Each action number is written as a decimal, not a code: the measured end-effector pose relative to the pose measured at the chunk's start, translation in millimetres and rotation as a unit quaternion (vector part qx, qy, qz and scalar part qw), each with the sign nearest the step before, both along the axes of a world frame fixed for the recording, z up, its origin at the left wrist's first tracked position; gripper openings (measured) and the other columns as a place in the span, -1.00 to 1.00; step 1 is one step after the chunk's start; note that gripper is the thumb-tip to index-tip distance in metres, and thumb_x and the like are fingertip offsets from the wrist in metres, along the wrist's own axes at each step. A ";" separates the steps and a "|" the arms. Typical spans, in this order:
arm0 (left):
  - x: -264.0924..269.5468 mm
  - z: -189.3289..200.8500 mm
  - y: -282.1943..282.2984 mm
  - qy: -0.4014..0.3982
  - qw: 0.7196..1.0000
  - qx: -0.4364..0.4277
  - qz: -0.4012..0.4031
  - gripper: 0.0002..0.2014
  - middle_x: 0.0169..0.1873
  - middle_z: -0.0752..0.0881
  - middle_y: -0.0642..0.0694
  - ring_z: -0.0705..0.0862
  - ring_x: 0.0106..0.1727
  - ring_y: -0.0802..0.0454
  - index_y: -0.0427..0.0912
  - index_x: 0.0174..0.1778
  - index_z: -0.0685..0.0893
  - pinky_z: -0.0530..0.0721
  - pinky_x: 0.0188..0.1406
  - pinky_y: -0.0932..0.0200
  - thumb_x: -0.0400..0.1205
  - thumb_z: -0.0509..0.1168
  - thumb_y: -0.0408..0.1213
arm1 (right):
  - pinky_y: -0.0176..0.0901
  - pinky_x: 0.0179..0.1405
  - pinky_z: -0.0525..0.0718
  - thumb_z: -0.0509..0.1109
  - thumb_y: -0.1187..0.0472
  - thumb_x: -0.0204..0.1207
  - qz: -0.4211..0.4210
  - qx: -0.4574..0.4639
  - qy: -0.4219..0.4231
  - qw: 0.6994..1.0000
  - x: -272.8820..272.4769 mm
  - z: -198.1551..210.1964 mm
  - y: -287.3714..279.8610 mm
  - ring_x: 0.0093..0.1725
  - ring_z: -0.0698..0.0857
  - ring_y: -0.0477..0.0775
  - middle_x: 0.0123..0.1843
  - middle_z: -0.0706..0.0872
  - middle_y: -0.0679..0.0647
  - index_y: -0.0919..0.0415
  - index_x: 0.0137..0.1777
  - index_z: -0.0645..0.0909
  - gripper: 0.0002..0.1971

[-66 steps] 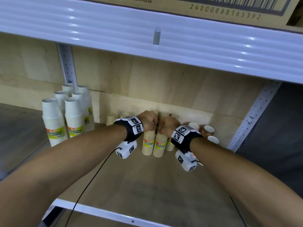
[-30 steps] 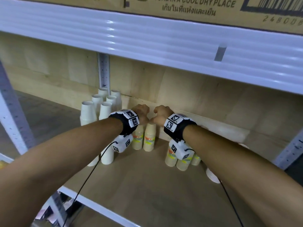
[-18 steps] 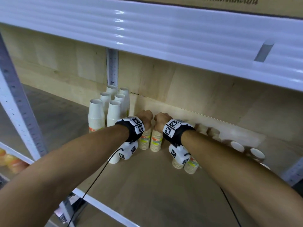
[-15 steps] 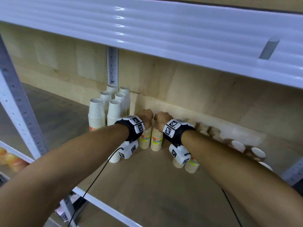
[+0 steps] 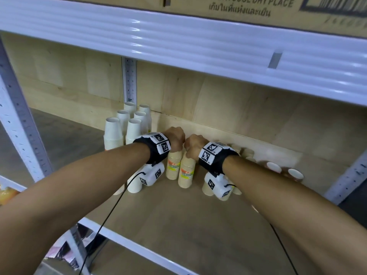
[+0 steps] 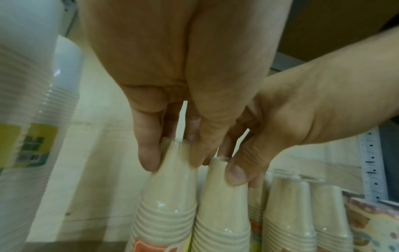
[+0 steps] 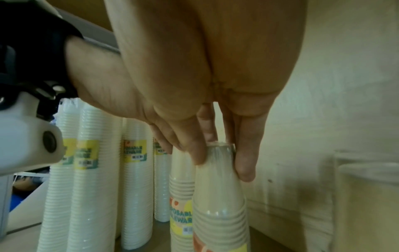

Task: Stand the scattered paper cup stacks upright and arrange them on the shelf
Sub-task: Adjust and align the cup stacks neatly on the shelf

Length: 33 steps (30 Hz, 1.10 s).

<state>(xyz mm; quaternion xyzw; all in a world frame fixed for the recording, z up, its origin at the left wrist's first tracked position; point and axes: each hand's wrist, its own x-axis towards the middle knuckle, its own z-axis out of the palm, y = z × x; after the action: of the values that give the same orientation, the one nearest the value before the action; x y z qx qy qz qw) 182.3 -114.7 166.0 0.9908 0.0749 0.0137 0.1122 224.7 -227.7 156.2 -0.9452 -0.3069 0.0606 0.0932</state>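
both hands reach deep onto the wooden shelf (image 5: pixel 178 225), side by side near the back wall. left hand (image 5: pixel 175 138) pinches the top of a tan cup stack (image 5: pixel 174 165), fingers (image 6: pixel 149 153) curled round the upside-down top cup, thumb on the other side. right hand (image 5: pixel 195 144) pinches the top of a second tan cup stack (image 5: pixel 186 171) the same way, thumb and fingers (image 7: pixel 244 163) clamped on either side of the top cup. the two stacks stand upright, touching or just beside each other, both wrapped in clear plastic with orange and yellow labels. base contact with the shelf is not clear from the wrist views.

just left of them a group of taller white cup stacks (image 5: pixel 127 126) stands upright in a tight cluster with open mouths up, yellow-green labels on the side. right of the held pair, more tan stacks (image 5: pixel 207 188) stand upright behind the right wrist, partly hidden by the wrist camera (image 5: pixel 217 184). further right, a few cup stacks (image 5: pixel 286 171) lie on their sides near the back wall, open ends facing out, blurred. a cardboard box (image 5: pixel 238 6) sits on the white shelf above.
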 end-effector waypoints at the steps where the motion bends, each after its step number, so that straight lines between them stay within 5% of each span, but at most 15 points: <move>1: -3.5 3.2 -4.2 -0.002 1.000 0.004 -0.003 -0.74 -0.02 0.69 -0.16 0.60 -0.07 -0.01 -0.34 0.18 0.73 0.57 -0.14 0.18 0.59 0.37 -0.36 | -0.15 -0.10 0.58 0.41 0.26 0.53 -0.002 -0.007 -0.007 1.000 -3.7 3.1 -5.1 0.07 0.70 0.16 0.01 0.66 0.18 0.34 0.23 0.65 -0.70; 6: -17.0 15.2 -33.4 0.034 0.998 -0.001 -0.044 -0.79 -0.19 0.55 -0.08 0.54 -0.19 0.08 -0.27 0.15 0.70 0.44 -0.58 0.39 0.59 0.36 -0.45 | -0.20 -0.18 0.54 0.48 0.30 0.46 -0.009 -0.045 0.011 0.999 -21.3 19.7 -32.3 -0.02 0.67 0.07 0.06 0.72 0.18 0.35 0.20 0.69 -0.69; 12: -24.5 20.2 -72.5 0.062 0.995 -0.002 -0.083 -0.78 -0.08 0.64 -0.11 0.60 -0.04 0.03 -0.26 0.13 0.72 0.50 -0.46 0.37 0.57 0.41 -0.40 | -0.26 -0.43 0.45 0.52 0.29 0.41 -0.019 -0.034 0.048 0.998 -36.8 30.2 -78.8 -0.22 0.58 0.00 -0.16 0.62 0.14 0.48 0.10 0.69 -0.68; 15: -26.5 23.1 -91.0 0.081 0.991 -0.031 -0.104 -0.67 -0.07 0.63 -0.11 0.59 -0.08 0.03 -0.38 0.23 0.72 0.54 -0.38 0.29 0.53 0.43 -0.42 | -0.21 -0.31 0.57 0.51 0.27 0.44 -0.040 -0.043 0.046 0.997 -42.1 33.1 -102.3 -0.14 0.65 0.04 -0.05 0.71 0.17 0.37 0.12 0.72 -0.72; 18: -27.5 21.3 -107.3 0.068 0.988 -0.065 -0.123 -0.70 -0.18 0.61 0.03 0.58 -0.24 0.14 -0.29 0.16 0.71 0.52 -0.58 0.46 0.51 0.44 -0.44 | -0.08 -0.08 0.72 0.51 0.28 0.45 -0.061 -0.039 0.043 0.996 -46.4 33.5 -125.3 -0.02 0.74 0.13 0.05 0.75 0.18 0.30 0.20 0.70 -0.68; 22: -27.1 16.2 -131.1 0.068 0.987 -0.053 -0.135 -0.69 0.01 0.73 -0.06 0.70 -0.03 0.02 -0.26 0.19 0.72 0.68 -0.20 0.21 0.52 0.44 -0.40 | -0.04 -0.03 0.73 0.50 0.33 0.45 -0.074 -0.025 0.053 0.996 -45.5 32.7 -152.0 -0.05 0.71 0.11 0.04 0.73 0.18 0.34 0.18 0.70 -0.71; 25: -20.9 7.2 -139.7 0.076 0.981 -0.094 -0.150 -0.71 -0.06 0.68 0.06 0.62 -0.14 0.15 -0.13 0.15 0.70 0.55 -0.35 0.32 0.51 0.44 -0.40 | -0.24 -0.37 0.60 0.50 0.33 0.45 -0.098 -0.029 0.039 0.994 -45.0 30.5 -167.2 -0.21 0.66 0.00 -0.04 0.66 0.13 0.35 0.17 0.69 -0.71; 28: -17.2 3.0 -148.2 0.076 0.982 -0.081 -0.153 -0.62 0.12 0.69 -0.05 0.63 0.00 0.04 -0.16 0.27 0.72 0.58 -0.19 0.23 0.51 0.45 -0.36 | -0.39 -0.54 0.51 0.51 0.37 0.44 -0.095 -0.019 0.037 0.995 -40.8 28.1 -179.2 -0.41 0.64 -0.19 -0.13 0.68 0.13 0.42 0.16 0.66 -0.71; 33: -11.8 -3.9 -159.0 0.058 0.981 -0.081 -0.167 -0.65 0.18 0.72 -0.11 0.65 0.08 0.00 -0.21 0.27 0.73 0.59 -0.09 0.20 0.54 0.44 -0.41 | -0.13 -0.13 0.65 0.51 0.28 0.44 -0.126 -0.057 0.017 0.990 -27.7 17.7 -188.4 0.04 0.74 0.11 0.16 0.77 0.19 0.28 0.21 0.73 -0.68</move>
<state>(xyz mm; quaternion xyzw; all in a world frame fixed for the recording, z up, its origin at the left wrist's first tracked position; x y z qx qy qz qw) 170.5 -273.7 162.1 0.9761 -0.0845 -0.0693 0.1881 197.0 -416.1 173.9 -0.9789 -0.1802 0.0817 0.0511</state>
